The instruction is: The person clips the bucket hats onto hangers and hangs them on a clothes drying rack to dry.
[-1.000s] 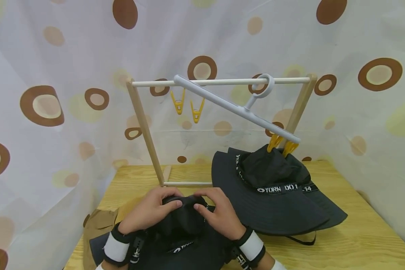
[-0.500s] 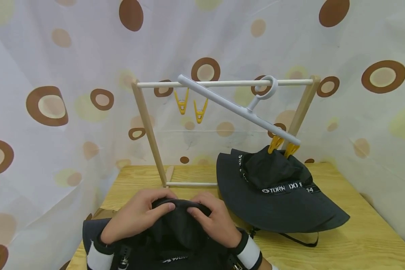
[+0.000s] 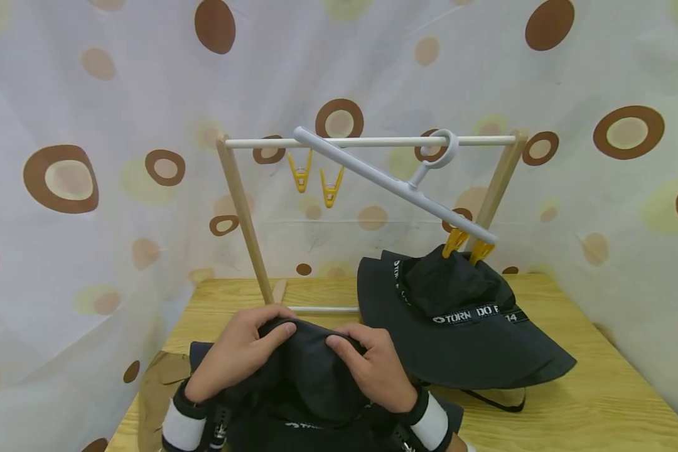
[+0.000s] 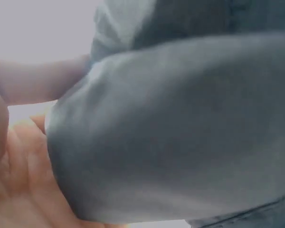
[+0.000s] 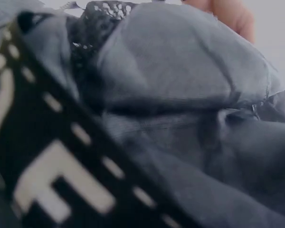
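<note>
In the head view a black bucket hat (image 3: 316,383) is held low at the front, its white-lettered band partly showing. My left hand (image 3: 248,348) pinches the left of its crown's top edge between thumb and fingers. The right hand (image 3: 373,367) pinches that edge further right, leaving fabric stretched between both thumbs. Grey-looking cloth of the hat (image 4: 171,133) fills much of the left wrist view. Up close in the right wrist view is its lettered band (image 5: 85,156). Behind, another black hat (image 3: 457,333) hangs from a white hanger (image 3: 395,185) by yellow clips (image 3: 454,242).
The hanger tilts down to the right on the rod of a wooden rack (image 3: 240,220). Two more yellow clips, one a left clip (image 3: 301,172), hang near its raised end. Tan fabric (image 3: 161,389) lies at left on the wooden table (image 3: 587,402). A patterned curtain stands behind.
My hands have moved slightly apart along the crown's edge, drawing the fabric wider and straighter between the thumbs. The hanging hat and hanger stay put.
</note>
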`<state>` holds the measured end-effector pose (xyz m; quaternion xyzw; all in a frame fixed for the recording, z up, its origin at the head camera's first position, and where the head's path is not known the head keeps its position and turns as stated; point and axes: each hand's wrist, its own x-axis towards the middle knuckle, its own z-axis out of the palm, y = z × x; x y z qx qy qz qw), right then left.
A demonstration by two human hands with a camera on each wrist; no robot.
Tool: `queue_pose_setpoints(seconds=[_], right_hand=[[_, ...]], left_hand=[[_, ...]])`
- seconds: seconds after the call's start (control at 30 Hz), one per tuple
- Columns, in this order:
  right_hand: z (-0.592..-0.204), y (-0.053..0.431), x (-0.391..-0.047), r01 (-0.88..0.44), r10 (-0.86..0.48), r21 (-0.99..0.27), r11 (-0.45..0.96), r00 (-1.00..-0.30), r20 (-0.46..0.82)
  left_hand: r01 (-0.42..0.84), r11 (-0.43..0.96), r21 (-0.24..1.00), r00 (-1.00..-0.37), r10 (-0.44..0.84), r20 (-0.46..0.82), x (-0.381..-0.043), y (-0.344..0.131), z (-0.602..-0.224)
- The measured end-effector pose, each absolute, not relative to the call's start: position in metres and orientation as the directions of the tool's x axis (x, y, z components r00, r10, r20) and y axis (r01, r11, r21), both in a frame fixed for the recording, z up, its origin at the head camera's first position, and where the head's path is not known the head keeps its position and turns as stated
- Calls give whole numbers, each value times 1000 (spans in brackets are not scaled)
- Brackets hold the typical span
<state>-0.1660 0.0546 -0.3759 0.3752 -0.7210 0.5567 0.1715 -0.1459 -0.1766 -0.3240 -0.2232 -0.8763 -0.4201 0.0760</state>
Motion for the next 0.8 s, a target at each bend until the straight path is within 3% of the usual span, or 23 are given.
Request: queue_pose_setpoints(seconds=[0.3, 0.57, 0.8], right_hand=[[-360, 69, -169, -740, -380, -658, 143, -655, 653], [-353, 75, -172, -739, -351, -637, 221, -670, 655], [-350, 83, -174, -701, -360, -692, 169, -698, 619]], left_hand=[[502, 466, 729, -854, 402, 331, -155, -161, -333], [465, 464, 754, -881, 323, 345, -155, -155, -331], [471, 418, 777, -873, 349, 341, -157, -155, -330]])
